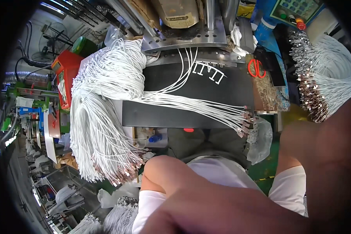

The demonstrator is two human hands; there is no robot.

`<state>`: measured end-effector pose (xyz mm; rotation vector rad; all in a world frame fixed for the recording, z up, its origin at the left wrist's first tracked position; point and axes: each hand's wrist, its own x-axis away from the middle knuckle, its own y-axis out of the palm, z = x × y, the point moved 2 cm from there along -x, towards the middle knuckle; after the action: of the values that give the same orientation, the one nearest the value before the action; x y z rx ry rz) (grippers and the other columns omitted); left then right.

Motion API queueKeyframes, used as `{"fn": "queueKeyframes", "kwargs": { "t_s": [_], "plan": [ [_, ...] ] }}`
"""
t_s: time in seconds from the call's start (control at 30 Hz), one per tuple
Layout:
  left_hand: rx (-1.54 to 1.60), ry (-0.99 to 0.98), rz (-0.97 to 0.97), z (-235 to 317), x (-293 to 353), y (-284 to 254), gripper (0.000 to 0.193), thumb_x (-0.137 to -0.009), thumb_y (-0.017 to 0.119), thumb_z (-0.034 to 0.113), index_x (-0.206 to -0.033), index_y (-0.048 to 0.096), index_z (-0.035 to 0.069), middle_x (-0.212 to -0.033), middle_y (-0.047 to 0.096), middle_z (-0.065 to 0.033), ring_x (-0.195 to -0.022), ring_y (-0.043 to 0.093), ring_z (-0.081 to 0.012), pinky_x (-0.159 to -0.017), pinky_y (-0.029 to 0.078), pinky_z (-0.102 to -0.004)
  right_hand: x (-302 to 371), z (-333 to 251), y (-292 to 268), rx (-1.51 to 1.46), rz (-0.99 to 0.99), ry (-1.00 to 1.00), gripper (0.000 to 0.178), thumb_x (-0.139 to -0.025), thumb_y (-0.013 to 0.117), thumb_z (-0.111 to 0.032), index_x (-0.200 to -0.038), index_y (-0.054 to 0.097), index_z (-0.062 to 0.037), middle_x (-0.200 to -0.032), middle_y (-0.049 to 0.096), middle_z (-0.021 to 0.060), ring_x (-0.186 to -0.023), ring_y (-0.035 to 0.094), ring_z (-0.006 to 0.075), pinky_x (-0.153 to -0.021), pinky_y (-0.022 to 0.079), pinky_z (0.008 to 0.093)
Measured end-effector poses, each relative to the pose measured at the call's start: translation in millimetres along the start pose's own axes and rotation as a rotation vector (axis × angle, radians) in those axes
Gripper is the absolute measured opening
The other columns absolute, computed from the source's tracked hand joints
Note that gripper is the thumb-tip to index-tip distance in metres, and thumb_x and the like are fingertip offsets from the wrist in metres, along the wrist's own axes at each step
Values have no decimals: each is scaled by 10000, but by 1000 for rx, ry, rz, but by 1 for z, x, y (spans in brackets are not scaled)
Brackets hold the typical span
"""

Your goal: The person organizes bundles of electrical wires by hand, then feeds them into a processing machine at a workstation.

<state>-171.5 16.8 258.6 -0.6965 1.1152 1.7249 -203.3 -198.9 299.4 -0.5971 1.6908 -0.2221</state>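
Both my arms are bent up close to the camera. My left forearm (222, 206) spreads blurred across the lower right, and my right forearm (331, 156) fills the right edge. Neither hand can be made out, and no fingers show. Ahead lies a black work surface (156, 115). White cables (191, 102) fan across it, their metal connector ends at its right edge. They run from a big coiled pile of white cables (109, 72) on the left, whose other ends hang down in a thick bundle (95, 134). A white moulded plastic runner (210, 67) lies near the back.
A steel machine plate with posts (183, 41) stands behind the work surface. Red-handled scissors (256, 68) lie at the right. Another cable bundle (335, 66) is at the far right, below a button panel (296, 9). A clear plastic bag (261, 140) hangs at the right front corner.
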Motion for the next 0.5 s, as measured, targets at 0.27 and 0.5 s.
{"fn": "queueKeyframes", "kwargs": {
  "t_s": [0.27, 0.5],
  "plan": [
    [556, -521, -123, -46, 14, 34, 139, -1039, 563, 147, -999, 660, 55, -982, 681, -9, -947, 631, -132, -837, 507, -294, -4, 6, -2, -18, -18, 15, 247, -932, 719, -265, -1125, 758, -115, -1177, 673, 132, -1086, 586, 251, -907, 460, 374],
    [880, -648, -145, -65, 17, 82, 159, -1045, 565, 160, -975, 657, 51, -938, 678, -4, -904, 634, -126, -815, 507, -288, -3, 14, 6, -67, -9, 8, 235, -936, 714, -257, -1117, 760, -115, -1198, 670, 135, -1115, 583, 259, -931, 458, 381]
  ]
}}
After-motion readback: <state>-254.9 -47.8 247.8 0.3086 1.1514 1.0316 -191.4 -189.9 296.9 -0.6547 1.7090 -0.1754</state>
